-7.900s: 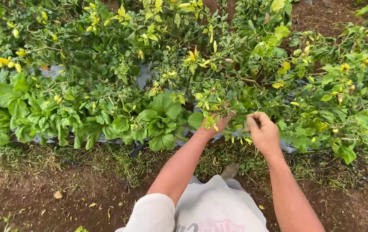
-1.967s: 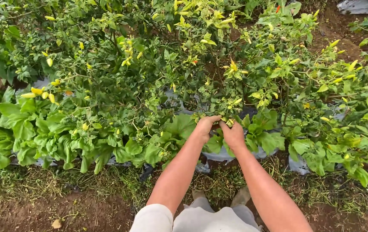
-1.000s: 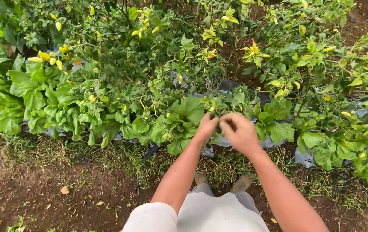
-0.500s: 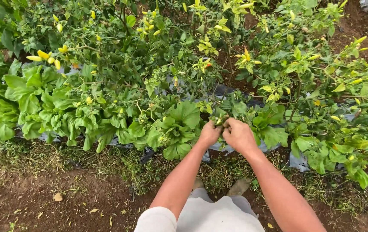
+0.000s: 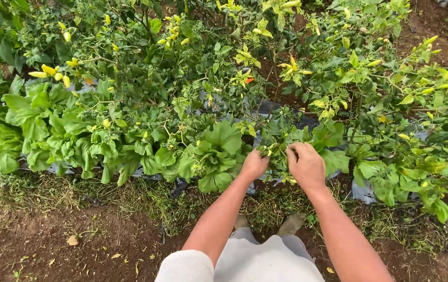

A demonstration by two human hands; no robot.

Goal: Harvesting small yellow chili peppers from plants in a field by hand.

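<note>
Both hands reach into a low chili plant (image 5: 281, 138) with green leaves and small pale yellow peppers. My left hand (image 5: 254, 164) is curled around a stem or small pepper at the plant's lower left; what it grips is hidden by the fingers. My right hand (image 5: 306, 166) is closed on leaves and a twig just to the right, a few centimetres from the left hand. A broad-leafed green plant (image 5: 218, 151) grows right beside the left hand.
A row of chili bushes with yellow peppers (image 5: 51, 73) and one orange pepper (image 5: 248, 80) fills the bed, which is covered with grey plastic mulch (image 5: 362, 190). Leafy greens (image 5: 41, 136) line the bed's front edge. Brown soil path (image 5: 51, 245) lies below, with my feet (image 5: 289, 224) on it.
Over the last second both hands stayed on the same plant and drew a little closer together, fingers working among the leaves. The view shifted slightly.
</note>
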